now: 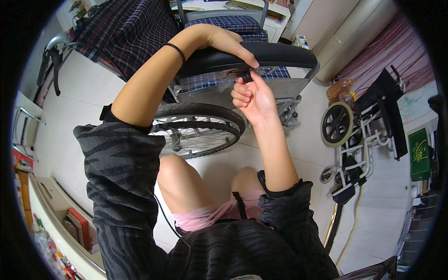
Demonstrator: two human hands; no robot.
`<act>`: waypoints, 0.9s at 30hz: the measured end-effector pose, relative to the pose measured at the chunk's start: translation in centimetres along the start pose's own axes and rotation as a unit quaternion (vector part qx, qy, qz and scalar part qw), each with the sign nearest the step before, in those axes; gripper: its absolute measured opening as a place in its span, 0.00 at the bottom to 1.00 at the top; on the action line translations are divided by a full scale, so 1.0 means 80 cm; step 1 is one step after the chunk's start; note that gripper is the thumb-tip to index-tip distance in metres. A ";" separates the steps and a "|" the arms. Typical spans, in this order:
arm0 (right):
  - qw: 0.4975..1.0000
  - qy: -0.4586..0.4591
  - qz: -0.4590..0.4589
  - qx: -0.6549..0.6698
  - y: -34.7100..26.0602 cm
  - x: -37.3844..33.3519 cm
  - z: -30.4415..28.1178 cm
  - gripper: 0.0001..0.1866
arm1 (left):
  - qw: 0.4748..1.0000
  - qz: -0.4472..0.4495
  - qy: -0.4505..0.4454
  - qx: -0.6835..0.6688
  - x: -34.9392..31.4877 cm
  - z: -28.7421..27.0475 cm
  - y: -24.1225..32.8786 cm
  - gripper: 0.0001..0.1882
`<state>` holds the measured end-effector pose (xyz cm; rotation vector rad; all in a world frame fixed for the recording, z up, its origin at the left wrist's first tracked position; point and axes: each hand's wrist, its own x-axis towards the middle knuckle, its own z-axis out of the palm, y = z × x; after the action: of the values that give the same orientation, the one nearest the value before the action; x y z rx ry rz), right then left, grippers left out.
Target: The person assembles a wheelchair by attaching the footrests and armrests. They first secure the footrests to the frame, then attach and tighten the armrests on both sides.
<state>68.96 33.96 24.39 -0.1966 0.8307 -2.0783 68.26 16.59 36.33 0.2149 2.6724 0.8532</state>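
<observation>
A wheelchair with blue plaid fabric stands before me, its padded black armrest running across in front of my hands. My left hand wraps over the top of this armrest. Its thumb points down along the near side, while the other fingertips are hidden behind the pad. Just below, my right hand has its fingers curled and its thumb raised against a small black knob-like part under the armrest. The grey side panel sits beneath, above the large spoked wheel.
A folded wheelchair stands at the right beside a purple curtain. The first chair's push handle juts out at the far left. A pale cabinet with books is at the lower left. A green box lies at the right.
</observation>
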 end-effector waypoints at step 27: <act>0.518 0.319 -0.492 -0.622 0.034 -0.015 0.012 0.15 | 0.998 0.063 0.011 0.005 0.006 0.002 0.000 0.46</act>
<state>71.92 33.36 23.61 -0.8492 3.2312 -1.8899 67.85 16.79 36.06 0.3822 2.7072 0.8834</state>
